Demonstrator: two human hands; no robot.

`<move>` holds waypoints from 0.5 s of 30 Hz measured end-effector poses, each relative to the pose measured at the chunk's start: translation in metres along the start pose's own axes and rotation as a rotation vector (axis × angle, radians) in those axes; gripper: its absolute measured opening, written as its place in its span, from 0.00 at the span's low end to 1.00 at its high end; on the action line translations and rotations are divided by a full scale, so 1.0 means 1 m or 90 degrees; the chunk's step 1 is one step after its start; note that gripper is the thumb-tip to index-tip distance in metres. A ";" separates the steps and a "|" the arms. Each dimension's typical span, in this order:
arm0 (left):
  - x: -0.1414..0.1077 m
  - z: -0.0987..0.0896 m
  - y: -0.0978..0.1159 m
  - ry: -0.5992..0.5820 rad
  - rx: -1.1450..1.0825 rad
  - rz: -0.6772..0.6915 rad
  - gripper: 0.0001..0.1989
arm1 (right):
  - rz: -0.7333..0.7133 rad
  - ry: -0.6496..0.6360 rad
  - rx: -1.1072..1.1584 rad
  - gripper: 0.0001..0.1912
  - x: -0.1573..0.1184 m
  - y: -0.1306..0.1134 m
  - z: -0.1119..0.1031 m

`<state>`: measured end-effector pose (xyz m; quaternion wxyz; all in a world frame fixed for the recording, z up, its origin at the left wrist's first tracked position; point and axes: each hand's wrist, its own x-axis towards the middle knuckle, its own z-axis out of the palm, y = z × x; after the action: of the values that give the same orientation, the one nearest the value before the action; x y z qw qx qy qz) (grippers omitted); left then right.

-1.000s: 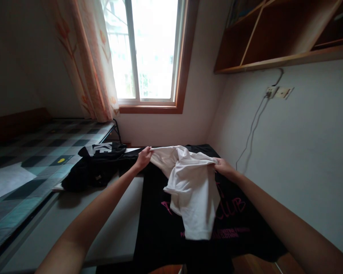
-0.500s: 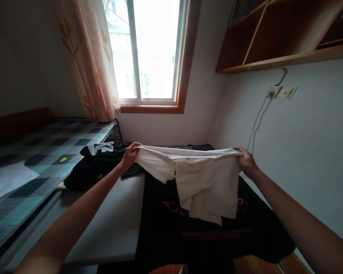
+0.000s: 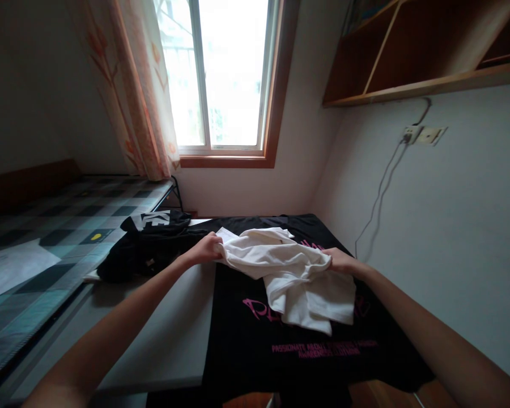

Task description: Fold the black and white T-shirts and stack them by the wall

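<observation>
A white shirt (image 3: 276, 258) lies bunched and partly folded over a black T-shirt (image 3: 255, 362) with pink lettering, which is spread on the table. At the white garment's left end, my left hand (image 3: 207, 248) is closed on the cloth. My right hand (image 3: 340, 262) grips its right side, fingers partly hidden by the fabric. Loose white folds hang toward me over the pink print. To the left of my left hand sits a heap of dark clothing (image 3: 148, 249) with a light print.
A bed with a checked mattress (image 3: 123, 195) stands at the left, a paper sheet (image 3: 17, 266) on it. The pale table top (image 3: 165, 328) shows left of the black cloth. A wall shelf (image 3: 408, 93) overhangs the right, above a socket (image 3: 412, 134) with a hanging cable.
Both hands have come down and closer together. The white shirt, stretched taut between them before, now rests slack and crumpled on the black T-shirt.
</observation>
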<state>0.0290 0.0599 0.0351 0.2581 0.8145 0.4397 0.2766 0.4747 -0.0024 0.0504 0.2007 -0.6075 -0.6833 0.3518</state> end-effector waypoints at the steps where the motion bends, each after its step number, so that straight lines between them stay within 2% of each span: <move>1: 0.001 0.002 -0.001 -0.008 -0.018 0.014 0.09 | -0.009 -0.018 0.000 0.19 0.001 -0.001 0.006; 4: 0.002 0.008 -0.003 -0.056 -0.069 0.044 0.05 | -0.027 -0.009 -0.051 0.15 0.005 -0.003 0.021; 7: 0.002 0.014 -0.003 -0.026 -0.082 0.056 0.06 | -0.062 0.079 -0.089 0.12 0.010 0.002 0.028; 11: 0.004 0.020 0.000 0.058 -0.144 0.052 0.08 | -0.101 0.131 0.063 0.14 0.014 0.012 0.033; 13: 0.005 0.022 0.002 0.041 -0.204 0.050 0.11 | -0.130 0.173 0.134 0.16 0.013 0.014 0.033; 15: 0.006 0.023 0.004 -0.008 -0.229 0.050 0.17 | -0.171 0.207 0.178 0.18 0.010 0.011 0.031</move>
<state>0.0495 0.0593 0.0226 0.3916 0.7735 0.3491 0.3558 0.4586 -0.0003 0.0201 0.4350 -0.5264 -0.6612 0.3105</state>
